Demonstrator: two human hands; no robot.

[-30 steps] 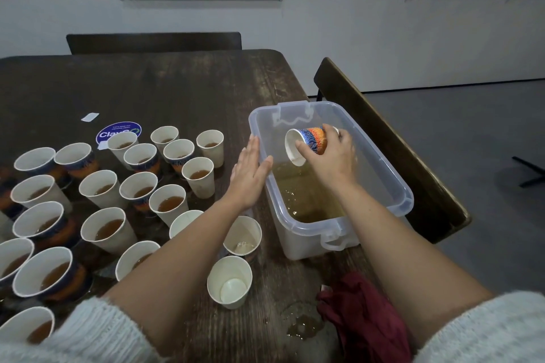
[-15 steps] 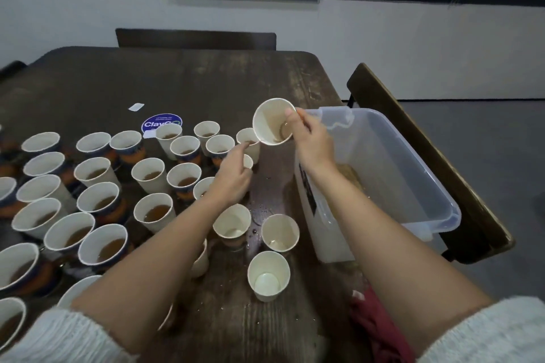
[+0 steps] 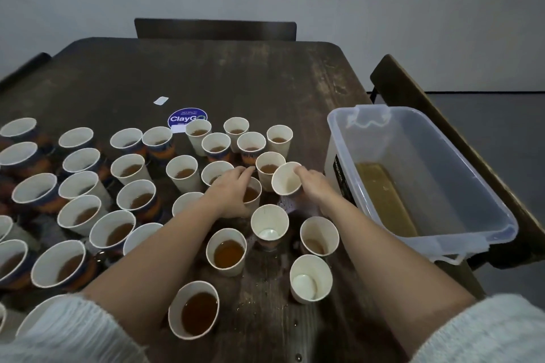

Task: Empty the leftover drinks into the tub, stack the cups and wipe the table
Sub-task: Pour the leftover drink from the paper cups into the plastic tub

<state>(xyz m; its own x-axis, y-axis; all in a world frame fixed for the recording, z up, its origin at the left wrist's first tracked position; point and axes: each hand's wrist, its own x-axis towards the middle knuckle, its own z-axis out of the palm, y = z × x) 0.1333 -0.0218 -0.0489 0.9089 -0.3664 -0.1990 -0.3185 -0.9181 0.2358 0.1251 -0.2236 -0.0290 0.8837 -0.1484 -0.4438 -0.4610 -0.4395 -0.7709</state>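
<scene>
Curled over a full cup (image 3: pixel 250 194), the left hand (image 3: pixel 233 191) has its fingers wrapped on the rim and wall, palm down, in the thick of the crowd. To its left stand rows of cups (image 3: pixel 129 168) on the table (image 3: pixel 236 82), most with brown drink in them and several touching their neighbours. Lifting this one wants a straight, upright rise before any sideways travel, since a tilt would slop drink onto the cups packed round it.

Between the forearms sit a few drained cups (image 3: pixel 269 227), well placed to take a stack.

Further right, the right hand (image 3: pixel 312 188) holds an emptied cup (image 3: pixel 286 178) by its wall, mouth tipped toward the camera, only a trace of liquid showing inside. My judgement is that it should go down into one of the drained cups rather than among the full ones, seated squarely so the stack stays upright.

At the far right the tub (image 3: pixel 442 138) stands at the table's edge, brown liquid pooled along its near wall. Pour low inside it to keep splashes off the wood.
</scene>
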